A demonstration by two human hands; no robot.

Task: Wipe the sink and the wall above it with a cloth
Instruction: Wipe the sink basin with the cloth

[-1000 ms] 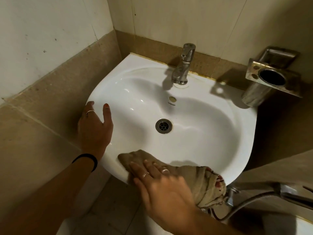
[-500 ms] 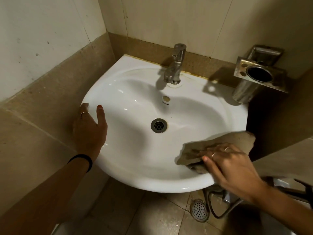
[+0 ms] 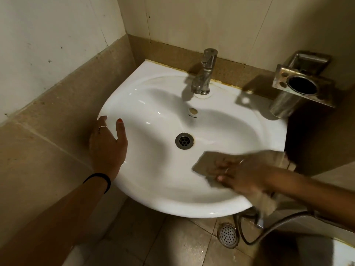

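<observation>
Pressing cloth [image 3: 203,164] flat-fingered by sink [image 3: 153,169] front-right rim, right hand [image 3: 242,173]; left hand [image 3: 107,144] grip released.

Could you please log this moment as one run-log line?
left hand rests on sink rim | right hand presses cloth inside basin

1. Dim, warm light; bright glare streaks on the sink [image 3: 153,104] bowl.
2. The faucet [image 3: 204,73] casts a soft shadow leftward.
3. Right hand [image 3: 242,175] and cloth [image 3: 203,163] are motion-blurred.
4. Wall lines bow at the frame edges.
</observation>
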